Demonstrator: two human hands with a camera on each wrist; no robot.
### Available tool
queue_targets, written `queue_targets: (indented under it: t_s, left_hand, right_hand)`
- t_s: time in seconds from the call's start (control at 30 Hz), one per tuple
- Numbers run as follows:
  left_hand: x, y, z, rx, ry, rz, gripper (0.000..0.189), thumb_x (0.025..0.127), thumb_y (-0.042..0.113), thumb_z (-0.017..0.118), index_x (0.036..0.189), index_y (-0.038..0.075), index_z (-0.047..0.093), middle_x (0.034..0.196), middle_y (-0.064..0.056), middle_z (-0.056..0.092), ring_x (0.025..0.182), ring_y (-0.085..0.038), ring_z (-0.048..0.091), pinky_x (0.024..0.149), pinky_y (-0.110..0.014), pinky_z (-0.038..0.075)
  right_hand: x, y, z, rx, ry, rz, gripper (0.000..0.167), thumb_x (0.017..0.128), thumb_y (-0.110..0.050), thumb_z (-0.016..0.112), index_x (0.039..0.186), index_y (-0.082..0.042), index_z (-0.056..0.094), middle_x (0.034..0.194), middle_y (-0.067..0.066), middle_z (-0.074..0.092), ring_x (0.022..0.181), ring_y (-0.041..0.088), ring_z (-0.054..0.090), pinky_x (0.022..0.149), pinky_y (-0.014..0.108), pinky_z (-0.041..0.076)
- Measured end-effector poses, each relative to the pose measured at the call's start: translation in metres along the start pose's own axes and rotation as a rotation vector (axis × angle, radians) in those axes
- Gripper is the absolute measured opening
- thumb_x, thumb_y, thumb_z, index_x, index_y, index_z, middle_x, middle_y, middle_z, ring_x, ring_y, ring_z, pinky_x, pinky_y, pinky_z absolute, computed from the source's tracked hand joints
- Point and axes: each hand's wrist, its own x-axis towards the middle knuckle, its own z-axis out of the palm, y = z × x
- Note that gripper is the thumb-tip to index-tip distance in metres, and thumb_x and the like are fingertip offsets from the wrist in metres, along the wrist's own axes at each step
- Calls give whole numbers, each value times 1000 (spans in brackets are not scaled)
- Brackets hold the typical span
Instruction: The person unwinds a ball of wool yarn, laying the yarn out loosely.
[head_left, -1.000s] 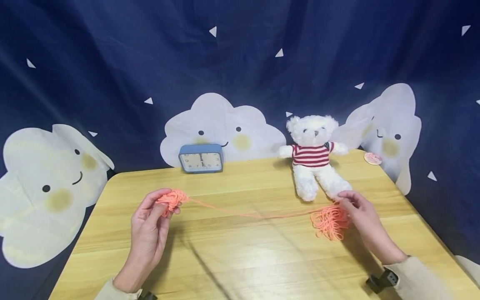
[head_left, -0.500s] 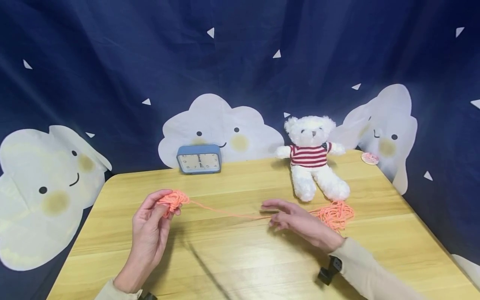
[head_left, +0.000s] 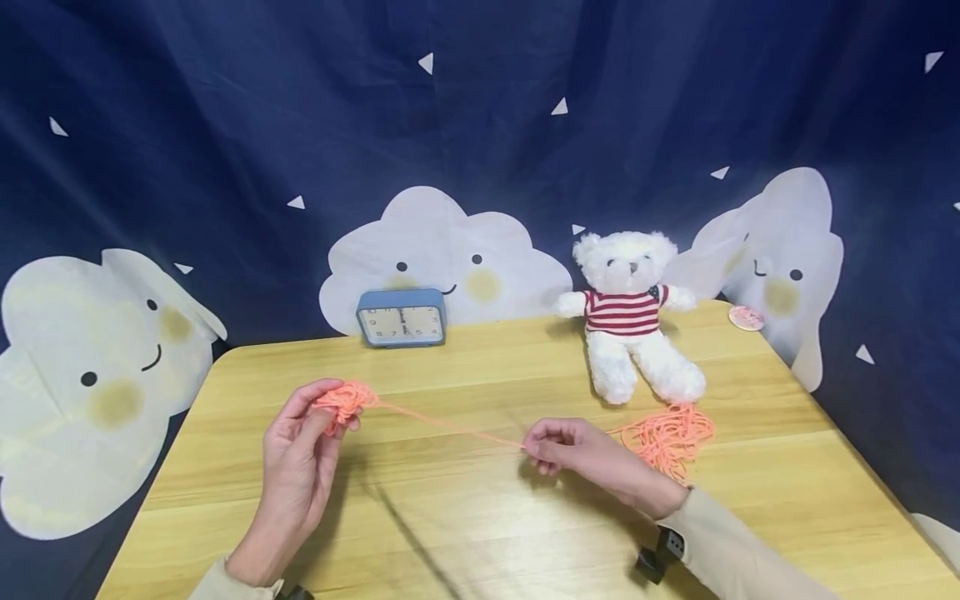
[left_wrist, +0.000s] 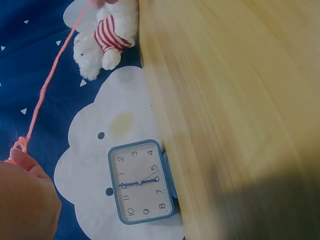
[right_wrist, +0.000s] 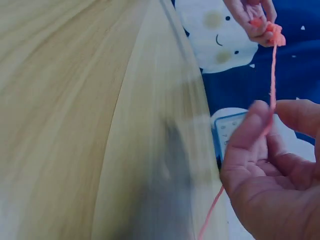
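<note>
At the left of the head view my left hand [head_left: 303, 450] holds a small bundle of coral-orange yarn [head_left: 351, 398] between thumb and fingers. A single strand [head_left: 450, 426] runs taut from it to my right hand [head_left: 581, 454], which pinches the strand between thumb and fingertips near the middle of the table. Past the right hand the strand leads to a loose tangled heap of yarn [head_left: 671, 437] on the tabletop. In the right wrist view the strand [right_wrist: 273, 75] passes through the right fingers, and its tail trails down below the hand.
A white teddy bear [head_left: 626, 312] in a striped shirt sits at the back right, its feet close to the yarn heap. A blue alarm clock [head_left: 402, 318] stands at the back edge. A round pink disc [head_left: 746, 317] lies at the right rear corner of the wooden table [head_left: 480, 533].
My right hand has left the yarn heap, moved left along the strand with fingers spread, and now pinches it. The left hand has kept still with its bundle.
</note>
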Motion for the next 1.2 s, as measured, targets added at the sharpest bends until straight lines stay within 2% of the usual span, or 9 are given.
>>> queue_targets:
  t_s: [0.13,0.37,0.5,0.6,0.77,0.93,1.2]
  left_hand:
    - [0,0,0,-11,8,0,23,109,-15,50,126,-14,66,118,-19,68,92,-22,73,82,-28,65]
    - [-2,-3,0,-30,18,0,23,109,-15,50,124,-13,67,116,-19,69,93,-22,73,80,-28,65]
    - [-3,-3,-1,-31,16,-2,23,109,-16,49,124,-13,67,115,-19,70,93,-22,73,80,-27,65]
    - [-4,-3,-1,-25,21,-6,23,109,-15,49,124,-13,67,113,-18,70,92,-21,73,78,-27,65]
    - [-5,-3,-3,0,43,-7,24,109,-15,49,123,-11,68,110,-16,71,88,-18,71,72,-24,63]
    - [-5,-1,-4,-4,55,3,23,109,-14,50,123,-11,68,110,-16,70,88,-19,71,72,-24,63]
    - [-6,1,-6,-6,72,3,23,109,-14,49,122,-12,67,111,-16,68,87,-18,70,71,-24,62]
  right_hand:
    - [-14,-3,-9,-19,79,-21,34,110,-20,66,116,13,64,102,20,67,87,17,62,81,31,58]
    - [-38,-7,-26,27,214,-51,14,110,-16,65,110,-3,70,95,5,66,85,14,61,77,27,57]
    - [-50,-10,-31,67,300,-43,10,111,-18,64,107,-12,71,92,-1,65,80,10,58,58,21,48]
    - [-58,-11,-35,107,333,-62,12,112,-18,62,104,-15,70,87,-4,63,74,8,56,51,20,41]
    - [-66,-12,-43,242,333,-172,18,114,-8,56,105,-13,71,85,-5,64,71,5,57,54,20,50]
    - [-71,-15,-54,328,399,-295,26,113,1,50,103,-9,72,87,-3,65,76,6,59,66,19,54]
    - [-84,-15,-73,412,486,-368,32,114,3,44,102,-6,72,92,1,68,77,9,59,68,20,54]
